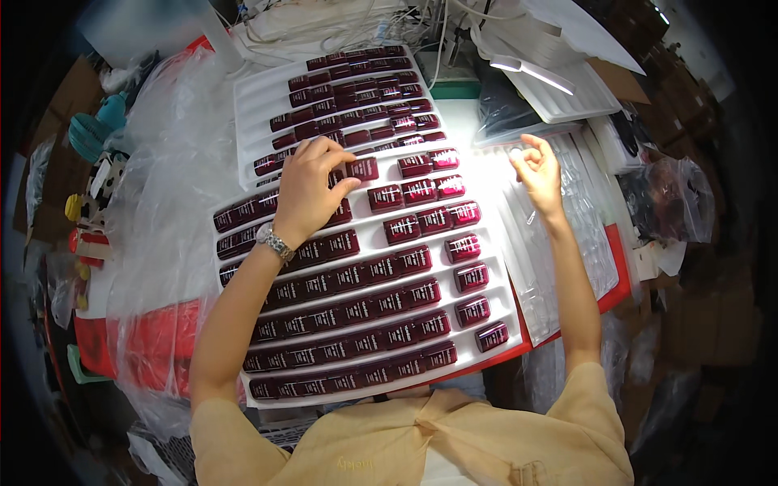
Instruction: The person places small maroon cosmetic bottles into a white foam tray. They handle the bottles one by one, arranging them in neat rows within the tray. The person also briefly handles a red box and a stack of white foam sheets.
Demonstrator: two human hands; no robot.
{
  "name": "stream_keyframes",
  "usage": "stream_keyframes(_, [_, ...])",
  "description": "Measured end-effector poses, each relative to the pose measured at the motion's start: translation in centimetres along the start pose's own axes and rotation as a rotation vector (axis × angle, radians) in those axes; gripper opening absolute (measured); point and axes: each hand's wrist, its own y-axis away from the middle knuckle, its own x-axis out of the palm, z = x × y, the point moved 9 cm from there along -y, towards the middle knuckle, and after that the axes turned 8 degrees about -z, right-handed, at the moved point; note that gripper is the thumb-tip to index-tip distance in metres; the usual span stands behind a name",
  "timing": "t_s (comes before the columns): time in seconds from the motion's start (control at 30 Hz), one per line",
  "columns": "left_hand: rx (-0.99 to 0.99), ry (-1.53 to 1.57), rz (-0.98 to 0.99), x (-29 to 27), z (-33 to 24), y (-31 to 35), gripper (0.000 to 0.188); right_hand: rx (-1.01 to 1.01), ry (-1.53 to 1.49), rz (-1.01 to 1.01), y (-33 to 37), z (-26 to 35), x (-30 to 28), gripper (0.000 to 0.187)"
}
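Observation:
My left hand (312, 188), with a metal watch on its wrist, reaches over the middle of a white ridged tray (506, 301). Its thumb and fingers close on a small glossy dark red rectangular piece (364, 169) with pale print; the fingers hide part of it. Rows of like pieces (348, 312) lie in the tray, with gaps toward the right side. Right of the tray, my right hand (538, 174) is raised under bright light. Its thumb and index finger pinch together, and glare hides what, if anything, is between them.
A second white tray (253, 105) with more dark red pieces lies behind. Clear plastic sheeting (162, 211) covers the left side. Transparent trays (567, 235) lie on the right, on a red surface. A lit lamp (531, 73) and cables (348, 26) stand at the back.

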Motion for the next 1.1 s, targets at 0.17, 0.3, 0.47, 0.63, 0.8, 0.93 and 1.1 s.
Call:
stream_keyframes(0.17, [-0.068,0.511,0.087,0.7,-4.9,0.3,0.03,-0.083,-0.196,0.22,5.7,12.9,7.1,0.013])
stream_keyframes(0.3, [0.005,0.5,0.07,0.5,-6.1,1.1,0.033,-0.357,0.269,0.424,8.7,17.2,11.7,0.029])
stream_keyframes(0.47, [-0.054,0.359,-0.046,-0.5,-4.0,0.7,0.03,0.098,-0.264,0.38,4.6,11.0,9.2,0.036])
stream_keyframes(0.63, [-0.065,-0.152,0.003,1.0,-0.5,-0.9,0.024,-0.413,1.008,-0.029,-0.9,-0.7,-0.5,0.023])
stream_keyframes(0.8, [-0.039,-0.091,-0.041,1.0,-0.6,-0.1,0.025,-0.518,1.037,-0.002,0.5,-1.8,0.0,0.023])
stream_keyframes(0.93, [-0.051,-0.196,0.064,-1.5,0.6,1.5,0.028,-0.098,0.288,-0.217,-0.9,-3.0,-4.3,0.011])
stream_keyframes(1.1, [-0.097,-0.217,0.051,-2.4,2.2,2.3,0.026,0.137,-0.394,0.345,5.0,10.2,6.5,0.013])
